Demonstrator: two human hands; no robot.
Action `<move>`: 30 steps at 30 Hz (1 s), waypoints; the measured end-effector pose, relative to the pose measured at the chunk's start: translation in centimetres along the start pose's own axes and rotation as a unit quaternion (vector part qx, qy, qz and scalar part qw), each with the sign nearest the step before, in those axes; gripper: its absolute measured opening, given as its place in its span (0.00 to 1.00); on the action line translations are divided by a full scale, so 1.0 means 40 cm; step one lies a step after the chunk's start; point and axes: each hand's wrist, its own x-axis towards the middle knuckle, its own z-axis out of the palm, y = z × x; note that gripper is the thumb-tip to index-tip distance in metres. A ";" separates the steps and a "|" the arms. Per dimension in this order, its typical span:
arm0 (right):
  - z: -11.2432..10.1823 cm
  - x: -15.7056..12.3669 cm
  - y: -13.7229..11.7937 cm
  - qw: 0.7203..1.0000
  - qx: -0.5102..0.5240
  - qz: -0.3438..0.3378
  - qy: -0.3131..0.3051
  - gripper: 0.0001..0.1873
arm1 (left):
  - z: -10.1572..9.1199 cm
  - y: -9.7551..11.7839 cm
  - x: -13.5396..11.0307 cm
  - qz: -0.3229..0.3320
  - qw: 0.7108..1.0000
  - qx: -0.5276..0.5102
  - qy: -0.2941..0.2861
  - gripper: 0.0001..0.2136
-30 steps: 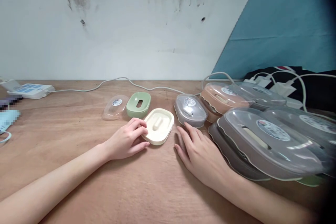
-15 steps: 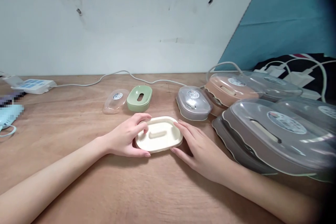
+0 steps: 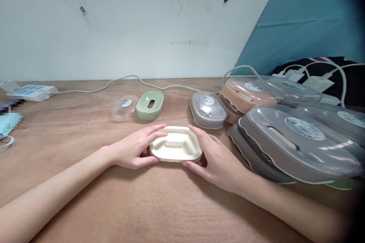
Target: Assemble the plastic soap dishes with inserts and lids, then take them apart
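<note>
A cream oval soap-dish tray [image 3: 176, 145] lies on the wooden table [image 3: 159, 205] in front of me. My left hand [image 3: 134, 148] grips its left end, thumb below and fingers along the top edge. My right hand [image 3: 215, 157] holds its right end, fingers curled round the rim. Behind it stand a green dish with a slot [image 3: 150, 104], a loose clear lid [image 3: 124, 107] and a grey dish under a clear lid [image 3: 208, 109].
Stacked larger lidded dishes, brown [image 3: 245, 97] and grey [image 3: 288, 140], fill the right side. A white power strip [image 3: 30, 92] and its cable [image 3: 125, 81] run along the wall. More chargers and cables [image 3: 310, 79] lie on dark cloth at the far right.
The cream tray has been pulled from beside the green dish toward me and turned crosswise. My right hand has come off the table onto its right end.
</note>
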 end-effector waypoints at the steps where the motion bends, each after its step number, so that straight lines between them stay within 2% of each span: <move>1: 0.000 0.000 0.000 1.000 -0.001 -0.003 0.000 0.38 | 0.001 0.000 0.000 0.002 1.000 0.002 0.001 0.30; 9: 0.001 0.001 -0.003 1.000 0.004 -0.004 -0.010 0.35 | 0.008 -0.005 0.001 -0.001 1.000 0.010 0.002 0.32; 15: -0.001 0.002 -0.004 0.999 0.032 -0.005 0.005 0.35 | 0.001 0.003 -0.002 0.007 1.000 0.018 0.015 0.31; 16: -0.002 0.002 -0.004 0.999 0.036 -0.006 0.008 0.34 | 0.000 0.003 -0.001 0.017 0.999 0.030 0.038 0.30; 18: -0.002 0.002 -0.004 0.999 0.040 -0.008 0.014 0.34 | 0.002 -0.001 0.004 0.011 0.989 0.069 0.127 0.27; 20: -0.002 0.001 -0.005 0.999 0.038 -0.009 0.014 0.34 | 0.008 -0.012 0.010 -0.054 0.967 0.114 0.223 0.24; 21: -0.002 0.000 -0.005 0.999 0.035 -0.008 0.012 0.34 | 0.012 -0.020 0.013 -0.102 0.955 0.131 0.246 0.24; 22: -0.002 0.000 -0.005 0.999 0.031 -0.007 0.010 0.34 | 0.015 -0.027 0.015 -0.148 0.947 0.143 0.247 0.25; 24: -0.001 0.000 -0.005 1.000 0.026 -0.005 0.005 0.34 | 0.021 -0.041 0.018 -0.204 0.943 0.155 0.211 0.25; 26: -0.001 0.000 -0.005 1.000 0.023 -0.003 0.003 0.34 | 0.022 -0.047 0.018 -0.201 0.948 0.162 0.185 0.24; 30: -0.002 0.002 -0.005 1.000 0.021 -0.006 0.004 0.34 | 0.016 -0.041 0.015 -0.157 0.954 0.155 0.203 0.18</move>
